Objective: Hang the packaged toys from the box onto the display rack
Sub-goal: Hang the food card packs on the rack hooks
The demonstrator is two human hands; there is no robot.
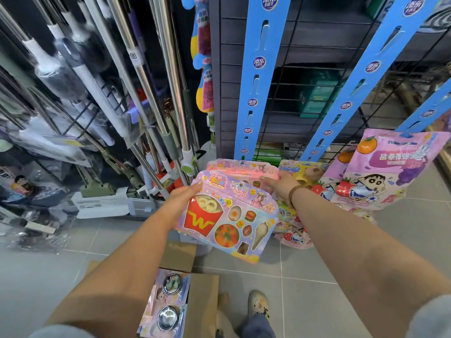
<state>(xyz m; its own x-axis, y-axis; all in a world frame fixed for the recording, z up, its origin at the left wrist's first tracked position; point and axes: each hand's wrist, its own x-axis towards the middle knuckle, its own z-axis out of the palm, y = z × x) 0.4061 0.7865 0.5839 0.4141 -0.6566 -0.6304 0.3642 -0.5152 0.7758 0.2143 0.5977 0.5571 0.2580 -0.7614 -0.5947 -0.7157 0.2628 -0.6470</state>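
My left hand [181, 200] grips the left edge of a pink packaged toy [231, 215] showing fries, a burger and an ice-cream cone. Just behind it, a second matching pack [241, 168] hangs at the foot of a blue hanging strip [256, 76] on the black wire rack [305, 69]. My right hand [280, 184] reaches over the front pack and rests its fingers on that hanging pack. Below, an open cardboard box [202, 306] on the floor holds more packs [166, 303] with round silver bowls.
Mop and broom handles [156, 69] fill the left side. Two more blue strips [366, 76] slant on the right, with pink cartoon snack bags [380, 174] hanging low. Grey tiled floor [329, 264] lies underfoot, and my shoe [258, 303] stands beside the box.
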